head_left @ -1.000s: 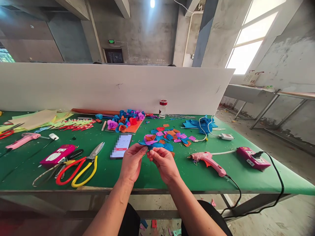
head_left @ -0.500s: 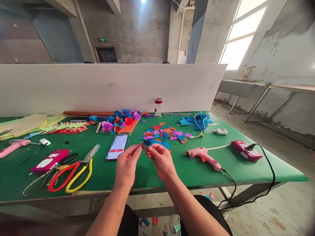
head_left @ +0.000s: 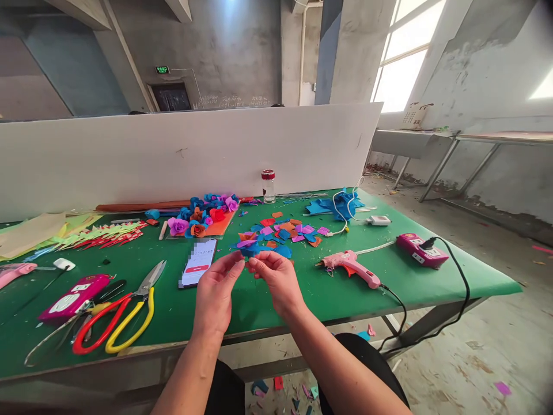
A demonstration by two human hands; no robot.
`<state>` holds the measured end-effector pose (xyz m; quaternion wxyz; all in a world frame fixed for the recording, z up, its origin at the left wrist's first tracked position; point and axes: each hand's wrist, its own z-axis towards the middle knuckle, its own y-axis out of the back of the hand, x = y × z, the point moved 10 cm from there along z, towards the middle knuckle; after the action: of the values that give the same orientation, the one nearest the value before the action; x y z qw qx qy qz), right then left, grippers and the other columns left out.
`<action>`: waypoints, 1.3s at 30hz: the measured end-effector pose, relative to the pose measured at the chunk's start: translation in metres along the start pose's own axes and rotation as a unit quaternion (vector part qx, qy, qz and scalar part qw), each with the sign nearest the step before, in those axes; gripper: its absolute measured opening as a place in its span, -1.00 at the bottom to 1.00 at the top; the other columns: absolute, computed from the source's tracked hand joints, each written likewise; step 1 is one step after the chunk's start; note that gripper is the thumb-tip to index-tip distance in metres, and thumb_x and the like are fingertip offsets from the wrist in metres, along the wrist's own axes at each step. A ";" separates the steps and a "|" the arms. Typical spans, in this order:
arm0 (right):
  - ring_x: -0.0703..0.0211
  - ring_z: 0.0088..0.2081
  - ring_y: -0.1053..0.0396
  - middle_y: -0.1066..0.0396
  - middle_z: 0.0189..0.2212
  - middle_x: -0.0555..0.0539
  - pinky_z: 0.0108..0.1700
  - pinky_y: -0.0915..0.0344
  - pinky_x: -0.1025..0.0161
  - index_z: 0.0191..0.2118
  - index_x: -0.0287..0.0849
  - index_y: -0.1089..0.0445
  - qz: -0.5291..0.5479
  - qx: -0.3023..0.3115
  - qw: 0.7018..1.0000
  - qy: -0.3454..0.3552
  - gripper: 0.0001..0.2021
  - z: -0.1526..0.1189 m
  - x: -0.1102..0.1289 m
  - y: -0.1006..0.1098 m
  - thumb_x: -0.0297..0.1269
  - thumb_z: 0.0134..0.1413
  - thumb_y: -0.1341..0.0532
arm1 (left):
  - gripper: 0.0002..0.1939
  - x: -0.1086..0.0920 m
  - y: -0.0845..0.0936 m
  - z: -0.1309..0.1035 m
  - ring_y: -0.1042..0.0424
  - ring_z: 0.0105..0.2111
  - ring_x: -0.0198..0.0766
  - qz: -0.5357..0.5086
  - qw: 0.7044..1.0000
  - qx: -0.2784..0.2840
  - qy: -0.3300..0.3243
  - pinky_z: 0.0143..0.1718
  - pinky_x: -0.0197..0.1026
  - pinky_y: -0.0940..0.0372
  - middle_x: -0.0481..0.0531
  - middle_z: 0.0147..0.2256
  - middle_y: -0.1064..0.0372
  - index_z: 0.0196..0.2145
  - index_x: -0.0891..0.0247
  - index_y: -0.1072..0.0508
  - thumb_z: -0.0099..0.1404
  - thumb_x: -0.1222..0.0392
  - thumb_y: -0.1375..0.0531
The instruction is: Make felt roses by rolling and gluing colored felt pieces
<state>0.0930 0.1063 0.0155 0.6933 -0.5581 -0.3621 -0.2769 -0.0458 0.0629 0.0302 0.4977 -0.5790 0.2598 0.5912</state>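
My left hand (head_left: 216, 291) and my right hand (head_left: 279, 282) meet over the front middle of the green table, thumbs and forefingers pinched and nearly touching. A small bit between the fingertips is too little and too covered to name. Just behind them lie blue paper pieces (head_left: 280, 251); whether my fingers touch these I cannot tell. A loose spread of blue, orange and purple paper cuttings (head_left: 298, 231) continues behind. Left of my hands a phone (head_left: 199, 264) lies face up. To the right rests a pink glue gun (head_left: 352, 267).
Red-and-yellow-handled scissors (head_left: 136, 302) and a magenta power block (head_left: 75, 297) lie left. Finished paper flowers (head_left: 207, 214) sit at the back, near a lidded jar (head_left: 268, 187). Another magenta block (head_left: 421, 250) with a black cord stands right. A white board (head_left: 194, 155) closes off the far edge.
The view has turned a little to the right, so the table things appear shifted left. My hands stay pinched together at nearly the same place over the table.
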 end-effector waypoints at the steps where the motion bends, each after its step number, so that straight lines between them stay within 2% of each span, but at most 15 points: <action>1: 0.23 -0.45 -0.40 -0.52 -0.52 -0.03 -0.41 -0.25 0.32 -0.46 -0.19 -0.49 -0.011 0.005 1.000 -0.003 -0.69 0.000 0.000 -0.001 -0.09 -0.26 -0.50 | -0.62 0.006 -0.002 0.002 -0.45 -0.27 -0.22 -0.016 0.999 0.007 0.028 -0.23 -0.21 -0.30 0.08 -0.28 -0.59 -0.29 0.25 -0.65 -0.07 0.04 -0.50; 4: 0.25 -0.48 -0.37 -0.48 -0.56 0.00 -0.43 -0.23 0.33 -0.46 -0.19 -0.51 -0.046 0.011 0.999 -0.010 -0.69 -0.001 -0.002 -0.003 -0.07 -0.26 -0.49 | -0.64 0.015 -0.003 0.004 -0.38 -0.42 -0.34 -0.050 0.996 0.005 0.072 -0.38 -0.28 -0.24 0.03 -0.39 -0.56 -0.37 0.27 -0.64 -0.15 0.07 -0.53; 9: 0.23 -0.51 -0.37 -0.47 -0.59 0.01 -0.44 -0.22 0.32 -0.48 -0.18 -0.50 -0.093 0.020 0.995 0.003 -0.67 -0.001 -0.002 -0.004 -0.03 -0.26 -0.48 | -0.68 0.019 -0.002 0.003 -0.35 -0.48 -0.38 -0.066 0.993 -0.015 0.095 -0.42 -0.30 -0.22 -0.01 -0.44 -0.53 -0.43 0.28 -0.62 -0.18 0.16 -0.54; 13: 0.18 -0.44 -0.43 -0.55 -0.47 -0.04 -0.36 -0.28 0.28 -0.40 -0.16 -0.54 -0.140 0.037 0.989 0.037 -0.73 -0.001 0.002 -0.006 -0.05 -0.12 -0.41 | -0.67 0.019 0.001 0.004 -0.34 -0.48 -0.42 -0.083 0.991 -0.039 0.095 -0.43 -0.34 -0.23 -0.02 -0.44 -0.53 -0.46 0.30 -0.61 -0.21 0.16 -0.55; 15: 0.18 -0.42 -0.43 -0.54 -0.45 -0.03 -0.32 -0.29 0.27 -0.40 -0.17 -0.54 -0.163 0.016 0.985 0.060 -0.77 -0.001 0.009 -0.002 -0.09 -0.06 -0.37 | -0.68 0.018 0.003 0.005 -0.34 -0.48 -0.42 -0.088 0.991 -0.048 0.090 -0.44 -0.35 -0.23 -0.02 -0.45 -0.52 -0.46 0.30 -0.61 -0.20 0.17 -0.55; 17: 0.22 -0.43 -0.39 -0.51 -0.48 0.00 -0.32 -0.27 0.28 -0.41 -0.18 -0.53 -0.155 -0.015 0.986 0.065 -0.79 0.000 0.014 0.004 -0.11 -0.04 -0.35 | -0.69 0.018 0.000 0.005 -0.34 -0.49 -0.42 -0.087 0.991 -0.043 0.092 -0.46 -0.35 -0.22 -0.02 -0.47 -0.52 -0.46 0.30 -0.61 -0.18 0.17 -0.54; 19: 0.26 -0.44 -0.35 -0.47 -0.50 0.03 -0.33 -0.26 0.31 -0.42 -0.18 -0.50 -0.120 -0.028 0.992 0.041 -0.79 0.002 0.014 0.008 -0.13 -0.07 -0.35 | -0.70 0.018 -0.004 0.003 -0.33 -0.51 -0.42 -0.082 0.991 -0.028 0.098 -0.48 -0.34 -0.21 0.00 -0.49 -0.51 -0.46 0.31 -0.61 -0.17 0.16 -0.53; 22: 0.28 -0.45 -0.33 -0.45 -0.51 0.04 -0.34 -0.25 0.32 -0.44 -0.18 -0.47 -0.071 -0.024 0.997 0.004 -0.81 0.003 0.010 0.006 -0.17 -0.15 -0.36 | -0.70 0.016 -0.012 0.001 -0.31 -0.54 -0.42 -0.071 0.993 -0.007 0.098 -0.51 -0.34 -0.18 0.02 -0.49 -0.51 -0.48 0.33 -0.60 -0.18 0.16 -0.53; 30: 0.30 -0.49 -0.31 -0.42 -0.57 0.07 -0.35 -0.25 0.33 -0.46 -0.19 -0.45 -0.039 -0.037 0.999 0.001 -0.85 0.002 0.012 0.007 -0.25 -0.21 -0.33 | -0.70 0.014 -0.018 -0.002 -0.29 -0.53 -0.40 -0.039 0.996 0.016 0.077 -0.52 -0.32 -0.14 0.05 -0.47 -0.51 -0.42 0.33 -0.63 -0.13 0.14 -0.51; 36: 0.33 -0.54 -0.20 -0.34 -0.63 0.11 -0.41 -0.16 0.34 -0.55 -0.16 -0.35 -0.061 -0.064 0.996 0.013 -0.85 0.001 0.015 0.012 -0.22 -0.20 -0.30 | -0.68 0.011 -0.017 -0.003 -0.30 -0.52 -0.39 -0.023 0.999 -0.002 0.046 -0.52 -0.31 -0.13 0.01 -0.49 -0.49 -0.44 0.32 -0.62 -0.17 0.13 -0.52; 39: 0.32 -0.53 -0.20 -0.33 -0.61 0.10 -0.41 -0.17 0.34 -0.54 -0.17 -0.36 -0.061 -0.072 0.995 0.011 -0.82 -0.001 0.014 0.012 -0.19 -0.18 -0.30 | -0.69 0.013 -0.016 -0.004 -0.31 -0.52 -0.41 -0.042 0.997 -0.014 0.057 -0.51 -0.33 -0.16 -0.01 -0.49 -0.48 -0.46 0.31 -0.60 -0.17 0.15 -0.53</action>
<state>0.1104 0.1085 0.0199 0.6370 -0.5807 -0.3669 -0.3498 -0.0275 0.0693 0.0211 0.4986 -0.6291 0.2551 0.5391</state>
